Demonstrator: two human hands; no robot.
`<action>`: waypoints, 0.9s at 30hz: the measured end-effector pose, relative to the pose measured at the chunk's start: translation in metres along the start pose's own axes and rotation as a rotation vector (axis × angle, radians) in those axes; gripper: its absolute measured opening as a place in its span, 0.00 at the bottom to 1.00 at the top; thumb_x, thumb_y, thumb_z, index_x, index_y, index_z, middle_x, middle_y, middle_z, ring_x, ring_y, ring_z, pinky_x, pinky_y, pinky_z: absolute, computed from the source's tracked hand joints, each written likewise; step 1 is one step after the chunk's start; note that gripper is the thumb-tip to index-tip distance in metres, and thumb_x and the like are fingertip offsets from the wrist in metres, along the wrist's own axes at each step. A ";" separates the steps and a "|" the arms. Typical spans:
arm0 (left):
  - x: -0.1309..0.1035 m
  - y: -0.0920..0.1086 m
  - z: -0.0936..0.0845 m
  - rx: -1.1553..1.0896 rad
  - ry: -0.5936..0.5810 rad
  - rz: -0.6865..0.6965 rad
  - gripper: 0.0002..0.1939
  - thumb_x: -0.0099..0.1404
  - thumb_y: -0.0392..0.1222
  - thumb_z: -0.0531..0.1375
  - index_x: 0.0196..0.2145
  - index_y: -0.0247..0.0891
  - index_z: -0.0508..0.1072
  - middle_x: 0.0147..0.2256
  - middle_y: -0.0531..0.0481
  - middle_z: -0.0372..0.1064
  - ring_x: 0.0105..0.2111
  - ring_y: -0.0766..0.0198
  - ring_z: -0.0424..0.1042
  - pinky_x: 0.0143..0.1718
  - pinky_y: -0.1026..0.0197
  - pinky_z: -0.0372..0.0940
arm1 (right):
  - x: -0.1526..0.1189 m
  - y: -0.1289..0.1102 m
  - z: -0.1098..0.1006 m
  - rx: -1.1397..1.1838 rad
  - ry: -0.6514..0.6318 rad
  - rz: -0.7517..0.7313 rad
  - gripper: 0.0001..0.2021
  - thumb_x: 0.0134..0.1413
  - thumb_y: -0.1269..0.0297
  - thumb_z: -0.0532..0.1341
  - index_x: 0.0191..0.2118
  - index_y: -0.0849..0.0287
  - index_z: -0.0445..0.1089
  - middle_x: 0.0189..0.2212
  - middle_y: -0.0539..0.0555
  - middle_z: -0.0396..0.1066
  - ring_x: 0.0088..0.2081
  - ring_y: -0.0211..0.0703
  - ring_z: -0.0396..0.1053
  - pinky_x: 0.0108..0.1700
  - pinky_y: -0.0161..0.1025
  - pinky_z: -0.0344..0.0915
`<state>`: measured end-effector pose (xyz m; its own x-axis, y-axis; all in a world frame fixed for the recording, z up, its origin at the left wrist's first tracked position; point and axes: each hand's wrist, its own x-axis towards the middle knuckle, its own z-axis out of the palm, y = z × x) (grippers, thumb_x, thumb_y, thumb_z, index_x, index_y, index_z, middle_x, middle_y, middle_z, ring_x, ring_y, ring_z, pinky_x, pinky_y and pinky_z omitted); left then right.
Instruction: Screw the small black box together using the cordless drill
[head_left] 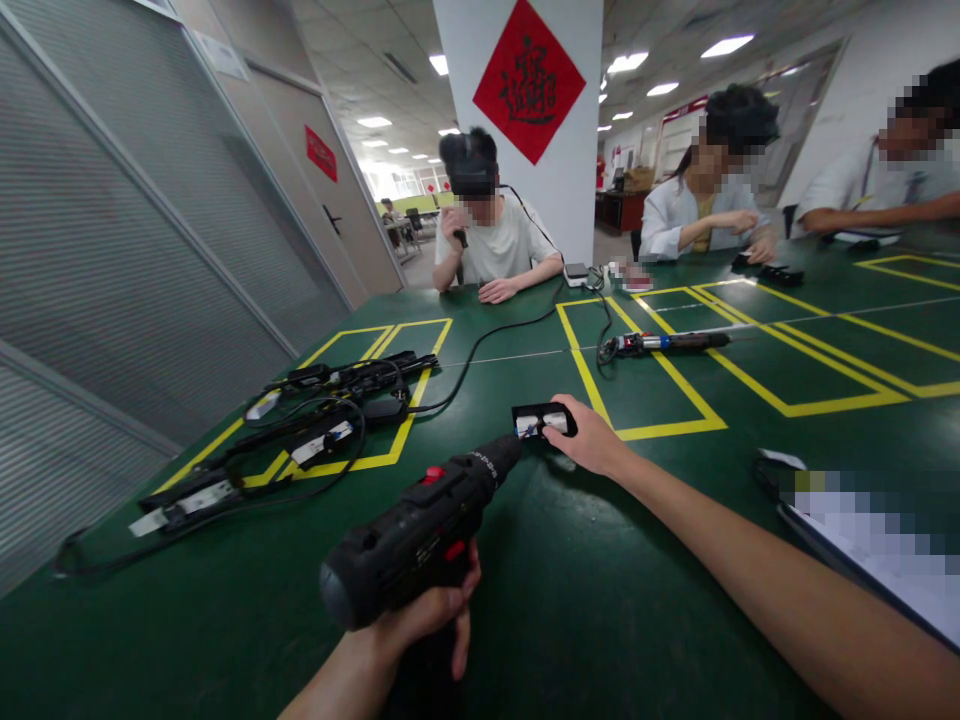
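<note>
Gripping drill (420, 530) with left hand (431, 612), right hand (591, 435) pinching black part (531, 422) just right of centre; keep drill square, part steady. Tip contact unclear.

Bare tabletop (600, 600) lets your right hand (581, 437) pass nearer you; the drill (412, 545) blocks its left, a cable (525, 322) lies beyond, what seem papers (870, 545) rightward.

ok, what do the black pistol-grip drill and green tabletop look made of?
Black pistol-grip drill: likely matte moulded plastic, judging by its dull body and red controls. Green tabletop: smooth, semi-gloss, perhaps laminate or rubber matting; soft reflections show.
</note>
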<state>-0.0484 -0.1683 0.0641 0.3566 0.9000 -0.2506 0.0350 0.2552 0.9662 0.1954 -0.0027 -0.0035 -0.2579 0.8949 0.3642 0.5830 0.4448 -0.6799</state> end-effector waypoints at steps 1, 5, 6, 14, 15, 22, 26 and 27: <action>0.000 0.000 0.000 -0.005 -0.001 -0.001 0.12 0.59 0.43 0.55 0.41 0.37 0.64 0.31 0.51 0.66 0.19 0.66 0.69 0.26 0.59 0.60 | 0.000 0.000 0.000 -0.002 0.000 -0.001 0.18 0.51 0.59 0.57 0.47 0.56 0.60 0.39 0.54 0.67 0.38 0.42 0.64 0.40 0.39 0.59; 0.000 0.001 0.001 0.001 0.014 -0.004 0.14 0.60 0.44 0.56 0.42 0.37 0.64 0.31 0.51 0.67 0.19 0.65 0.68 0.26 0.58 0.60 | 0.000 0.000 -0.001 -0.005 0.001 0.001 0.17 0.51 0.58 0.57 0.47 0.56 0.60 0.39 0.54 0.67 0.38 0.42 0.64 0.41 0.39 0.59; 0.000 0.001 0.001 0.002 0.016 -0.007 0.14 0.59 0.44 0.56 0.42 0.37 0.64 0.30 0.51 0.67 0.19 0.65 0.68 0.26 0.58 0.60 | 0.000 0.000 -0.001 -0.004 -0.002 0.001 0.17 0.51 0.58 0.57 0.47 0.56 0.60 0.39 0.54 0.66 0.38 0.42 0.64 0.41 0.39 0.59; 0.000 0.000 0.000 0.001 0.014 -0.009 0.14 0.59 0.44 0.55 0.42 0.37 0.65 0.31 0.50 0.67 0.19 0.65 0.68 0.25 0.59 0.60 | -0.001 -0.002 -0.002 -0.003 -0.009 0.004 0.17 0.51 0.58 0.57 0.47 0.56 0.60 0.40 0.53 0.66 0.39 0.42 0.64 0.41 0.39 0.59; 0.000 0.000 0.000 0.000 0.012 -0.011 0.13 0.59 0.44 0.55 0.42 0.37 0.65 0.31 0.50 0.67 0.19 0.65 0.68 0.25 0.59 0.60 | -0.001 -0.002 -0.002 -0.003 -0.009 0.003 0.17 0.52 0.58 0.57 0.47 0.56 0.60 0.40 0.53 0.66 0.39 0.43 0.64 0.41 0.39 0.59; 0.000 0.000 0.000 -0.013 -0.009 0.003 0.13 0.60 0.42 0.54 0.43 0.38 0.63 0.32 0.51 0.66 0.19 0.66 0.69 0.26 0.58 0.61 | -0.001 -0.004 -0.003 0.005 -0.029 0.027 0.18 0.52 0.58 0.57 0.48 0.56 0.60 0.40 0.54 0.66 0.39 0.43 0.64 0.40 0.39 0.60; 0.000 0.000 0.001 -0.032 0.001 -0.006 0.13 0.60 0.41 0.55 0.43 0.37 0.64 0.32 0.51 0.66 0.19 0.66 0.69 0.25 0.59 0.60 | 0.000 -0.003 -0.002 0.001 -0.006 0.008 0.17 0.51 0.59 0.57 0.47 0.57 0.60 0.38 0.54 0.66 0.38 0.42 0.64 0.41 0.39 0.59; 0.000 0.000 0.001 -0.034 0.000 -0.010 0.13 0.60 0.41 0.55 0.43 0.37 0.64 0.32 0.51 0.66 0.20 0.66 0.69 0.25 0.59 0.60 | 0.000 -0.003 -0.002 -0.001 -0.001 0.005 0.17 0.51 0.59 0.57 0.47 0.56 0.60 0.38 0.54 0.66 0.38 0.42 0.64 0.41 0.39 0.59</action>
<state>-0.0479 -0.1688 0.0644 0.3565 0.8972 -0.2606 0.0067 0.2764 0.9610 0.1952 -0.0043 0.0000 -0.2557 0.8972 0.3600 0.5851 0.4401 -0.6812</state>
